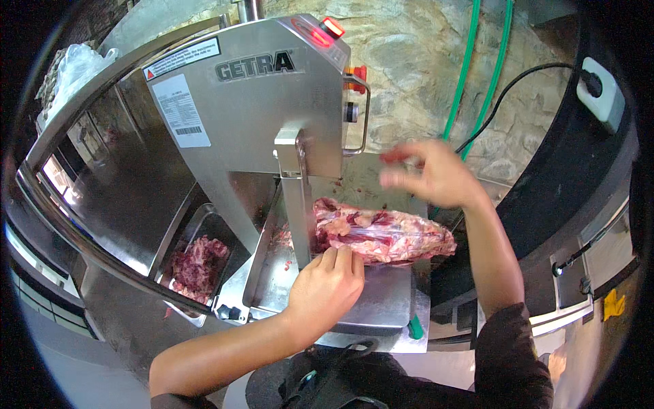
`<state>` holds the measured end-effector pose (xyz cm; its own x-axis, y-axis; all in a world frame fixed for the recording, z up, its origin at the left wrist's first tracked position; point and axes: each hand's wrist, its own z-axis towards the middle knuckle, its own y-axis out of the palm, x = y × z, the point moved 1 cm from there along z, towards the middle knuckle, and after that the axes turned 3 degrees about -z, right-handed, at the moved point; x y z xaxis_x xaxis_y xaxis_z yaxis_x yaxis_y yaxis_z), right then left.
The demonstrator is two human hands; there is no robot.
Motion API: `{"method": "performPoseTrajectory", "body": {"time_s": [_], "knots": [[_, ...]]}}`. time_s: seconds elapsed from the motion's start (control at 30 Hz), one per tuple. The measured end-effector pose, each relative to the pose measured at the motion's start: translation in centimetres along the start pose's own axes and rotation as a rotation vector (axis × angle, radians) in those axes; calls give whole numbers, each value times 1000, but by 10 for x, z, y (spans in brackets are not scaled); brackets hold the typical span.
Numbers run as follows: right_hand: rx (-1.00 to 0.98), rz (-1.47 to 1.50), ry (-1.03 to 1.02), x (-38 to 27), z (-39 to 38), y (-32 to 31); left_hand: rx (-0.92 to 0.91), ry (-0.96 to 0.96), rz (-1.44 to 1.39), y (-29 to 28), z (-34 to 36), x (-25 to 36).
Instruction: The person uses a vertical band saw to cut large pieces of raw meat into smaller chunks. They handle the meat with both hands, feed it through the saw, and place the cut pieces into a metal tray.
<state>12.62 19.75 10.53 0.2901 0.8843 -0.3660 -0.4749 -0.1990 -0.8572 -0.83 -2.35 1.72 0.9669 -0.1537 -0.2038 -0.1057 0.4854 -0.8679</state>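
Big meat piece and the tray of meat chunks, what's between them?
In the head view, the saw's upright metal bar and lower body stand between the big meat piece and the tray.

Two hands (328,281) (439,174), one large meat piece (395,235), one bandsaw (252,112), two green hoses (466,68) (496,78).

Long raw meat piece (388,235), red with pale fat, crosswise on the steel saw table (378,300)

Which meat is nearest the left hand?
The long chunk of raw meat on the bandsaw table, right by the left hand; the smaller meat pieces sit in the metal tray farther left.
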Motion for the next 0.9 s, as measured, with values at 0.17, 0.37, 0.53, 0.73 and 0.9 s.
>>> {"method": "performPoseTrajectory", "body": {"time_s": [0.17,0.37,0.53,0.73,0.9], "knots": [[-444,-258,69,4,-53,49,12,-19,28,1,1,2],[-246,-392,-29,-3,-64,64,-104,-118,46,1,7,10],[-381,-363,15,1,-57,58,-115,-57,54,-20,-2,17],[-540,-272,-17,-9,-67,51,-169,-25,8,-47,-11,16],[-559,-245,41,-9,-94,42,-205,-85,-117,-74,-26,16]]}}
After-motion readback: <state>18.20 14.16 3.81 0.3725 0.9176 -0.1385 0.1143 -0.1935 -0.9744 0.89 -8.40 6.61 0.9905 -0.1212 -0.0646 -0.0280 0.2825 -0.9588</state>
